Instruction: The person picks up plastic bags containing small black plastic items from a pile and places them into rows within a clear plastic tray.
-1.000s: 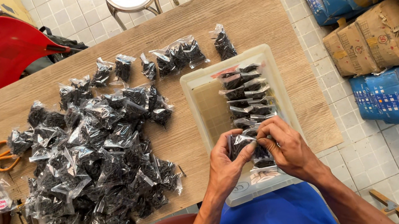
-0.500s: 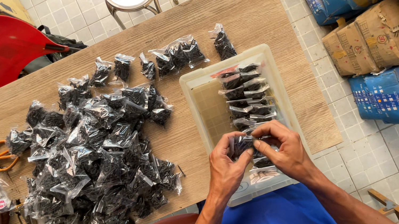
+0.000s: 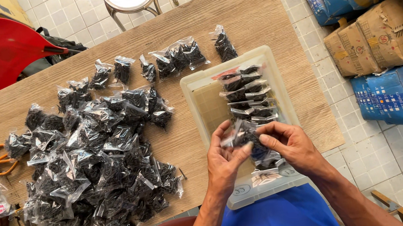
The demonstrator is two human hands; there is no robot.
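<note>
Your left hand and right hand both pinch one crinkly clear bag of dark bits over one pale plastic tray.

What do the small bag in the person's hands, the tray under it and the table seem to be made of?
Small bag: clear glossy plastic film, crinkled with glints, dark contents. Tray: translucent whitish plastic, likely rigid, table showing through. Table: wood or wood-look board, matte grain lines.

Glossy plastic bags, matt wooden table
</note>
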